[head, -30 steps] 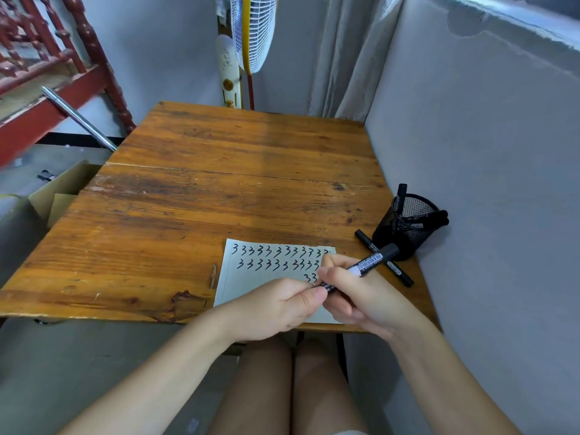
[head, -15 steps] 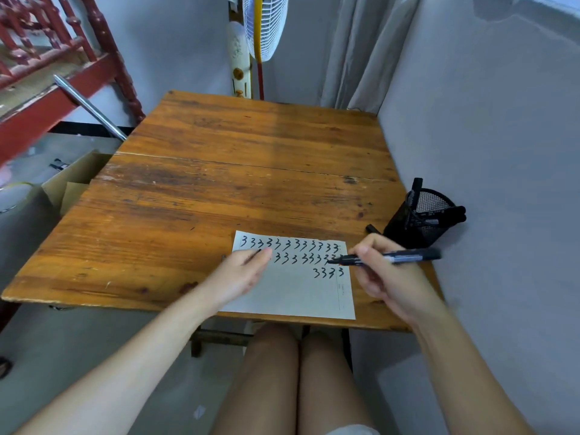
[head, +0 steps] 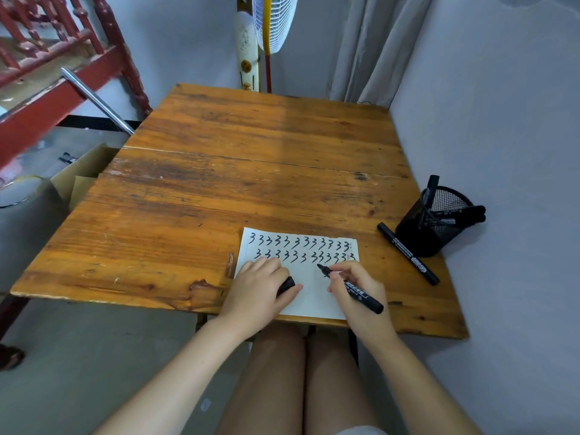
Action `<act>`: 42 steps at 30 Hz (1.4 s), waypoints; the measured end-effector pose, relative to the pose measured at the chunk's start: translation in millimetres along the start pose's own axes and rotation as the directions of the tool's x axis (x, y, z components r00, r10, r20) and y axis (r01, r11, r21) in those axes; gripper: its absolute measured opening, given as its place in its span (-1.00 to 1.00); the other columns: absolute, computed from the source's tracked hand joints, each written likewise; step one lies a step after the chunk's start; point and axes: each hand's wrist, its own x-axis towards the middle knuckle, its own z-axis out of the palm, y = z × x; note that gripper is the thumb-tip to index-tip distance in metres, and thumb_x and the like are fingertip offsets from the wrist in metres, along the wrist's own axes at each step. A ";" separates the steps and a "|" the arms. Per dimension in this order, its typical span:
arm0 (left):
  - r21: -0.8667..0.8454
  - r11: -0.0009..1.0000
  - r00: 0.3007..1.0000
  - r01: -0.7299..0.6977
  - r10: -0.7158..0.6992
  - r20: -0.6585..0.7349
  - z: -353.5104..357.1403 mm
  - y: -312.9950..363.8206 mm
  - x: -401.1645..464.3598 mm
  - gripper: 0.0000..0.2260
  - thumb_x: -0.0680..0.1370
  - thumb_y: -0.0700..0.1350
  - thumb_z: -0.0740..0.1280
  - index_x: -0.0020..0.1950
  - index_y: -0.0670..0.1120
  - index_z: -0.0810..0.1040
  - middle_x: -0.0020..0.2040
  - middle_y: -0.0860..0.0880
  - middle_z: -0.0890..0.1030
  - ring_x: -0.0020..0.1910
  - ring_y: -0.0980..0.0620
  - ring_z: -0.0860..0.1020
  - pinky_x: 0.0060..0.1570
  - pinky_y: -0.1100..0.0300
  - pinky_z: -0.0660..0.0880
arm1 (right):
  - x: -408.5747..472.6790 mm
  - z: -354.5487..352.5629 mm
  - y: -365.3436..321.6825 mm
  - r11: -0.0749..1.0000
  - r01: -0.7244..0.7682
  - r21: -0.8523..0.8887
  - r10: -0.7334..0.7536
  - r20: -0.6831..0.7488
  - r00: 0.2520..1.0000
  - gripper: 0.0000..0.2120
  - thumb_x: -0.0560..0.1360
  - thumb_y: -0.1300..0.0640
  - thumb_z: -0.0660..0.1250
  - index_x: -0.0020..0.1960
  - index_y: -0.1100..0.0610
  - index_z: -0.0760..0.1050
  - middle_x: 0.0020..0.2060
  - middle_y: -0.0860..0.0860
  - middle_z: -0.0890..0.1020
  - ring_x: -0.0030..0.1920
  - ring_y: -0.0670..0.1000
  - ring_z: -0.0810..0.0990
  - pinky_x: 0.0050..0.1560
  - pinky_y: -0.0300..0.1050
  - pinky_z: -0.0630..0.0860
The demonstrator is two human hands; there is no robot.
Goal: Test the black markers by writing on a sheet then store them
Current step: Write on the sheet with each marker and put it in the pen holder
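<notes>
A: Head view: how to do this test right?

B: Light stroke, tip flat, next free spot in row 3. Right hand (head: 354, 287) pinches the marker (head: 351, 287), tip on the sheet (head: 314, 296), lower center of frame.

A: Left hand (head: 260, 284)?

B: Curled round the cap (head: 286, 285), resting on the sheet's left side. Spare marker (head: 408, 253) on the tabletop (head: 251, 167), beside the mesh cup (head: 436, 221), right.

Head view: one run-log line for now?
right hand: marker tip on sheet | left hand: cap, steadying sheet | holder: markers stored

Marker (head: 351, 287) tip now on sheet (head: 309, 296)
</notes>
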 end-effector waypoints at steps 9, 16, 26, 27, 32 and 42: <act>0.000 1.000 1.000 0.018 -0.018 0.012 -1.9 2.3 -0.1 -0.69 0.46 0.11 0.16 -0.31 -0.09 0.46 -0.34 -0.01 0.47 -0.30 -0.02 0.46 -0.28 0.15 0.36 | 0.7 1.5 4.2 0.999 0.015 -0.041 -0.014 0.020 1.000 -0.94 0.52 0.18 0.29 -0.11 0.10 0.53 -0.27 -0.09 0.60 -0.22 -0.19 0.56 -0.29 -0.39 0.44; -0.020 1.000 0.999 0.022 -0.021 0.041 -5.2 3.5 -0.6 -0.68 0.47 0.11 0.15 -0.30 -0.10 0.47 -0.34 -0.01 0.47 -0.30 -0.01 0.46 -0.26 0.19 0.30 | -0.8 0.8 4.0 0.998 0.049 -0.042 -0.049 0.010 0.999 -0.86 0.51 0.24 0.29 -0.23 0.14 0.50 -0.36 -0.05 0.57 -0.32 -0.18 0.52 -0.31 -0.40 0.41; -0.373 0.920 0.990 0.121 -0.087 0.108 -23.4 8.5 8.5 -0.69 0.48 0.15 0.24 -0.23 -0.09 0.45 -0.35 -0.01 0.52 -0.38 0.06 0.44 -0.42 0.24 0.29 | -2.3 -25.8 -41.2 0.944 -0.109 0.311 0.112 0.009 0.994 -0.84 0.56 0.15 0.24 -0.19 0.10 0.49 -0.49 -0.04 0.52 -0.49 -0.09 0.42 -0.51 -0.27 0.32; -0.435 0.890 0.988 0.136 -0.092 0.122 -26.8 12.1 9.9 -0.72 0.48 0.12 0.25 -0.21 -0.09 0.46 -0.35 -0.03 0.52 -0.39 0.07 0.44 -0.42 0.22 0.30 | -3.2 -28.1 -47.6 0.925 -0.107 0.365 0.103 0.029 0.994 -0.81 0.57 0.16 0.22 -0.21 0.13 0.48 -0.52 -0.03 0.52 -0.53 -0.08 0.38 -0.55 -0.27 0.27; -0.602 0.781 0.974 0.166 -0.035 0.222 -43.5 30.7 9.8 -0.77 0.47 0.15 0.12 -0.21 0.01 0.37 -0.38 0.09 0.38 -0.40 0.17 0.35 -0.42 0.30 0.22 | -6.7 -31.1 -64.0 0.924 -0.062 0.377 0.075 -0.019 0.997 -0.70 0.58 0.17 0.15 -0.30 0.15 0.46 -0.58 -0.01 0.48 -0.60 -0.10 0.29 -0.58 -0.28 0.19; -0.568 0.819 0.979 0.083 0.040 0.201 -58.6 42.8 5.9 -0.92 0.52 -0.01 0.25 -0.12 0.01 0.43 -0.28 0.11 0.47 -0.30 0.11 0.42 -0.32 0.17 0.36 | -13.1 -26.7 -70.4 0.919 -0.141 0.368 0.124 0.069 0.990 -0.70 0.58 0.20 0.15 -0.32 0.21 0.42 -0.64 -0.04 0.41 -0.62 -0.15 0.27 -0.58 -0.31 0.19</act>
